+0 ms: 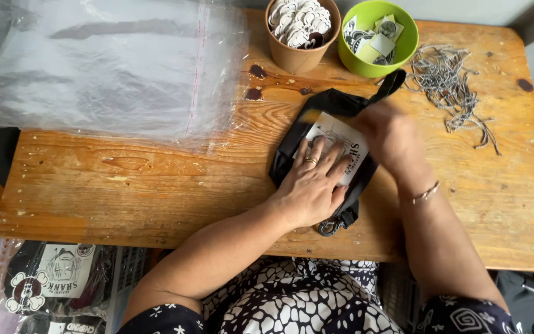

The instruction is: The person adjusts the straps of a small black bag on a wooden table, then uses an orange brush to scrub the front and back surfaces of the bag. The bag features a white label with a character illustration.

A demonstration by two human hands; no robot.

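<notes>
A: What sits under the hands?

B: A folded black strap [341,105] with a white printed card [335,139] on top of it, lying on the wooden table [156,185] near the front edge, right of centre. The left hand [313,182] lies flat on the card, fingers spread and pressing down rather than closed around anything. The right hand [394,136] is at the bundle's right side; it is blurred, so I cannot tell whether it pinches the strap or only touches it.

A: How would that bundle handle?

B: Light and soft, I judge. The webbing looks limp and would flop or unfold if lifted by 1 end. The card looks thin and would crease easily. The metal clip [329,227] at the near end is the only stiff, weighty part. Best taken flat, strap and card pinched together across the middle.

A: What is hard to make out?

B: The left hand covers much of the card, and the strap's folds beneath are hidden. The brown paper cup [301,55] holds small black-and-white pieces, the green bowl [403,46] holds small tags; neither reads clearly. The ball chains [449,80] lie tangled at the right. Clear plastic bags [94,74] cover the table's far left, and a packed bag [50,278] below the edge is cut off.
</notes>
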